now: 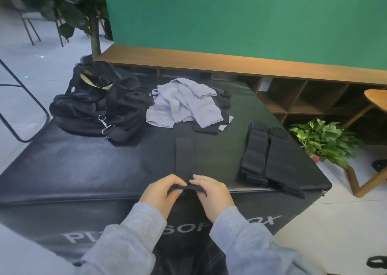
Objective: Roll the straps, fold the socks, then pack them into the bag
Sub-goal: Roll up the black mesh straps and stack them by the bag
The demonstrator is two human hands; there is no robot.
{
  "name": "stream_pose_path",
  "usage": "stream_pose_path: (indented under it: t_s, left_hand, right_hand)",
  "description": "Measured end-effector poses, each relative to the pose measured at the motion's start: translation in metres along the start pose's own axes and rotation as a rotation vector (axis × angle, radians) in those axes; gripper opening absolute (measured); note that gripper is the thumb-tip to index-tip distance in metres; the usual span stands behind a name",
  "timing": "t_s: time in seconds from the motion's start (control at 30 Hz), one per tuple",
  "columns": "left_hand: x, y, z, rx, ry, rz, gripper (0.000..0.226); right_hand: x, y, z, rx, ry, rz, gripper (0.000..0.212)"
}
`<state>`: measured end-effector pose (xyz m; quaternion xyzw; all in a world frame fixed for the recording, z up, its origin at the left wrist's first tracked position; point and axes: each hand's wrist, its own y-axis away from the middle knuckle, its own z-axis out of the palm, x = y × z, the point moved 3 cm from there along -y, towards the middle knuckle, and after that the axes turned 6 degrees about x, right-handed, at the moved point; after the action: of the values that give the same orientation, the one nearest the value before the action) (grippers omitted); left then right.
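Note:
A long black strap (185, 155) lies flat on the black padded box (83, 166), running away from me. Its near end is curled into a small roll between my hands. My left hand (162, 193) and my right hand (211, 193) both pinch that rolled end at the box's front edge. Black socks (270, 161) lie stretched out side by side to the right. A black duffel bag (98, 109) sits open at the back left, with metal clips on its shoulder strap.
A crumpled grey towel (184, 103) lies at the back centre over some dark cloth. A wooden shelf unit (293, 94) and green wall stand behind. A potted plant (324, 140) is on the right, a metal chair frame (23, 99) on the left.

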<state>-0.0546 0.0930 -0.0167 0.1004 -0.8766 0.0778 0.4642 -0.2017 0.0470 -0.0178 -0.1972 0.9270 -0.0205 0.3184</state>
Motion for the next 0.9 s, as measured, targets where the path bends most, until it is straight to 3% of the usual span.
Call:
stream_pose_path:
  t_s: [0.13,0.33,0.5,0.9]
  left_hand:
    - [-0.008,0.005,-0.001,0.029,0.028,-0.004,0.033]
    - [-0.015,0.007,0.003,0.068,0.014,-0.031,0.018]
    - [-0.02,0.005,0.013,0.125,0.043,-0.081,0.014]
    - [-0.022,-0.007,0.011,0.256,-0.022,-0.136,0.046]
  right_hand:
    - [-0.001,-0.001,0.009,-0.008,-0.021,-0.022,0.037]
    - [0.001,0.004,0.012,0.096,-0.146,0.025,0.029]
    - [0.009,0.012,0.015,0.068,-0.167,0.082,0.022]
    - [0.008,0.0,0.017,0.095,-0.232,0.147,0.048]
